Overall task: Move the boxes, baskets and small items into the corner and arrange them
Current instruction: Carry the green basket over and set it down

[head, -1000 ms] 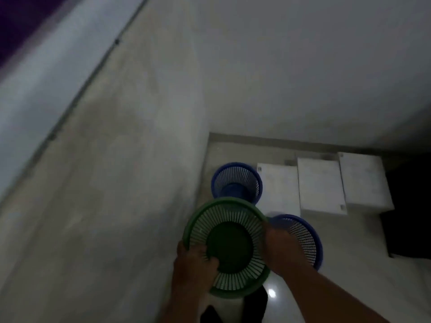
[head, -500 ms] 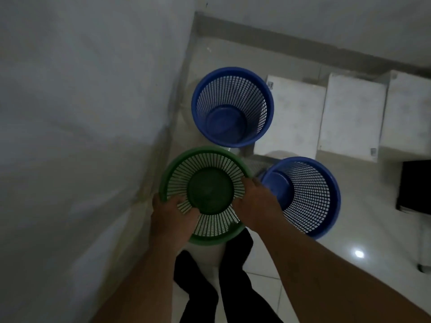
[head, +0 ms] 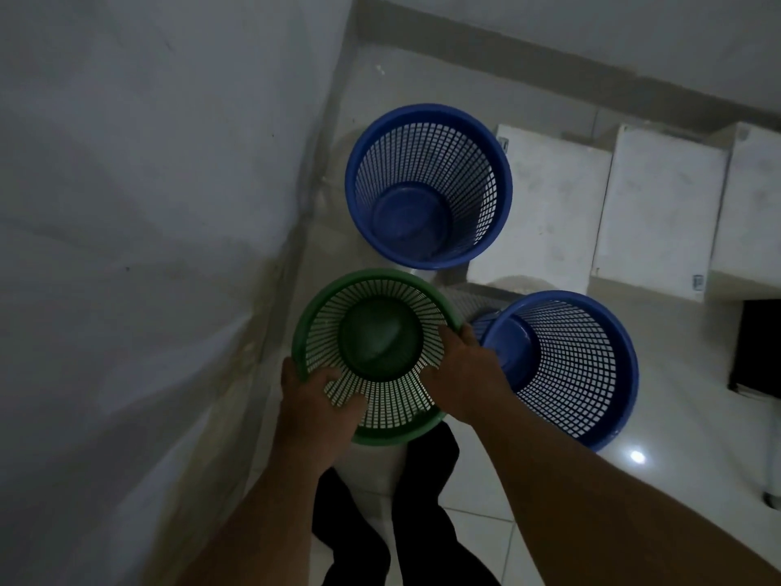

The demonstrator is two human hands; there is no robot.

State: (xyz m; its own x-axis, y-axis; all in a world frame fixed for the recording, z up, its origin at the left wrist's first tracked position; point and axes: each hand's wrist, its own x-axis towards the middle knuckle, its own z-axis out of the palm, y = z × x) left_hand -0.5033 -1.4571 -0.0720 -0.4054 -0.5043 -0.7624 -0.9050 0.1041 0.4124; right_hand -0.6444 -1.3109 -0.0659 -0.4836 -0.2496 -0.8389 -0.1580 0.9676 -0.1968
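Observation:
A green mesh basket [head: 376, 306] stands upright beside the left wall, and both my hands hold its rim. My left hand [head: 315, 406] grips the near left edge with fingers curled inside. My right hand [head: 465, 367] grips the right edge. One blue mesh basket [head: 427, 184] stands upright in the corner behind it. A second blue basket [head: 566, 365] stands to the right, close to the green one. White boxes [head: 545, 213] [head: 659, 213] sit in a row along the back wall.
The left wall [head: 148, 247] runs close beside the green basket. A dark object [head: 756, 348] sits at the right edge on the tiled floor [head: 684, 467]. My dark trouser legs [head: 359, 535] show below the basket.
The view has tilted down and closed in on the corner. The green basket has come lower, beside the two blue baskets, with both hands still on its rim.

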